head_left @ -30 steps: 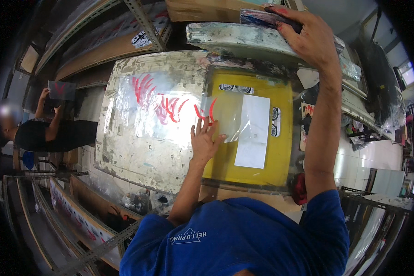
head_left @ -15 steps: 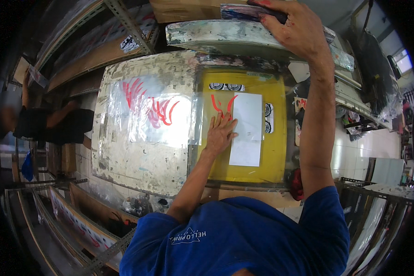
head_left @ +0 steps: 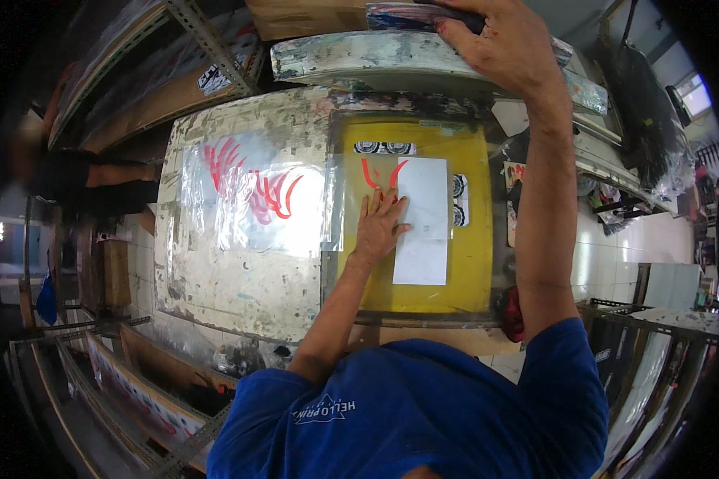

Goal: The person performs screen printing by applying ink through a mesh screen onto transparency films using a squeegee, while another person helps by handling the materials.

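Observation:
My left hand (head_left: 380, 226) lies flat with its fingers spread on a clear plastic sheet (head_left: 353, 177) bearing red strokes. Beneath the sheet is a yellow framed screen (head_left: 471, 279), with a white paper strip (head_left: 420, 263) on it to the right of my fingers. Up at the far edge, my right hand (head_left: 510, 49) is closed around an ink-stained squeegee (head_left: 407, 19), its fingers partly cut off by the picture's top. The squeegee is above a long paint-smeared white beam (head_left: 351, 57).
More clear sheets with red strokes (head_left: 252, 191) overlap on the worn white board (head_left: 240, 279) to the left. Black-and-white wheel prints (head_left: 384, 148) show on the screen. Metal shelving (head_left: 204, 40) stands far left, a cardboard box (head_left: 311, 17) behind. Another person (head_left: 80, 180) is at the left.
My view has shifted slightly, so the table sits a little further left. Both hands keep their places on the sheet and squeegee. The other person's arm has come down.

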`<state>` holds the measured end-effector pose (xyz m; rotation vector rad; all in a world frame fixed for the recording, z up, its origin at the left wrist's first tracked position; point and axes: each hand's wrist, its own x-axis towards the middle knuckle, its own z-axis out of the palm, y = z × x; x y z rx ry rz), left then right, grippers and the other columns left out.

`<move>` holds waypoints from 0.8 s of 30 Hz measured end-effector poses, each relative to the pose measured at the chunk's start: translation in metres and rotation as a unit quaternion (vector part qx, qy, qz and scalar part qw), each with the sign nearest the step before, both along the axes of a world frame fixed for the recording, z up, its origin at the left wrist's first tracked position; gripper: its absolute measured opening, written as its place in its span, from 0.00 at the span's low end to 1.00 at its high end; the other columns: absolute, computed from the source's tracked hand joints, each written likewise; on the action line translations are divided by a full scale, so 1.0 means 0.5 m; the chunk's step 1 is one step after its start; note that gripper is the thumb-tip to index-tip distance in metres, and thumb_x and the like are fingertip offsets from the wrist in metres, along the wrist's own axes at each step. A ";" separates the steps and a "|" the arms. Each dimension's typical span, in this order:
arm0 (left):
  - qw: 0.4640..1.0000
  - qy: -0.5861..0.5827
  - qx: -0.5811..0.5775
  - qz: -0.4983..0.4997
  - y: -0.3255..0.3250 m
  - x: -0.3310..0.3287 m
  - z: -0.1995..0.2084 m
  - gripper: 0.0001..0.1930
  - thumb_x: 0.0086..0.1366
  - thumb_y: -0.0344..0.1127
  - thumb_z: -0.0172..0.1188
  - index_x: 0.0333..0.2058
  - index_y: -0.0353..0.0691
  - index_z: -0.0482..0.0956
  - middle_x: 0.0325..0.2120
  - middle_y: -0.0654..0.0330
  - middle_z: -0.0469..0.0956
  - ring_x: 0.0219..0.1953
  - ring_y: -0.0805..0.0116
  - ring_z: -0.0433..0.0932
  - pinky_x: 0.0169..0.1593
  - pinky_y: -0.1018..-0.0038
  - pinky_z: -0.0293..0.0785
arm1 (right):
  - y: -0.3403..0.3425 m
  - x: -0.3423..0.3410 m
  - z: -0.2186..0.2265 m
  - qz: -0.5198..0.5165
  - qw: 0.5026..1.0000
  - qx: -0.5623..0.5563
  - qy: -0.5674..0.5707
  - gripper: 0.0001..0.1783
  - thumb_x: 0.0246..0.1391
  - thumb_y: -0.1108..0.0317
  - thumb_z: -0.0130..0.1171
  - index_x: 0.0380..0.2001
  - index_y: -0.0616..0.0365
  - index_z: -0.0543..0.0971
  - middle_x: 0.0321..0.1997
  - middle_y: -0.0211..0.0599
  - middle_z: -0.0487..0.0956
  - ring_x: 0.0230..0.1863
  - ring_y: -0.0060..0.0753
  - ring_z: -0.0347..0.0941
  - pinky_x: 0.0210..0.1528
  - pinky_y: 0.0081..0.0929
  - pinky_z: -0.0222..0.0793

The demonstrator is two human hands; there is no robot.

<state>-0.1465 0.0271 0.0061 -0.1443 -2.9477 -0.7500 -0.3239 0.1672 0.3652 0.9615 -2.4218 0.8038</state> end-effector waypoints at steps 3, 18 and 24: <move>1.000 -0.008 -0.002 -0.004 0.005 0.000 0.000 0.33 0.60 0.51 0.65 0.62 0.47 0.70 0.70 0.55 0.56 0.71 0.42 0.51 0.71 0.45 0.44 | 0.003 -0.001 0.004 0.012 1.000 -0.005 -0.026 0.22 0.47 0.60 0.58 0.43 0.59 0.85 0.46 0.49 0.84 0.47 0.48 0.80 0.54 0.36 0.72; 0.982 0.146 0.103 0.061 0.006 -0.001 0.073 0.35 0.61 0.49 0.66 0.63 0.39 0.68 0.62 0.51 0.69 0.65 0.45 0.63 0.67 0.51 0.54 | 0.016 0.027 -0.026 -0.001 0.999 0.031 0.015 0.20 0.51 0.59 0.62 0.47 0.50 0.84 0.39 0.47 0.84 0.39 0.49 0.79 0.45 0.36 0.73; 0.751 0.303 0.575 0.115 -0.016 0.042 0.257 0.56 0.53 0.46 0.74 0.71 0.31 0.47 0.49 0.54 0.76 0.51 0.64 0.74 0.57 0.67 0.65 | 0.046 0.128 -0.153 0.018 0.989 -0.002 0.150 0.20 0.45 0.59 0.68 0.45 0.45 0.85 0.33 0.41 0.81 0.35 0.47 0.77 0.39 0.41 0.68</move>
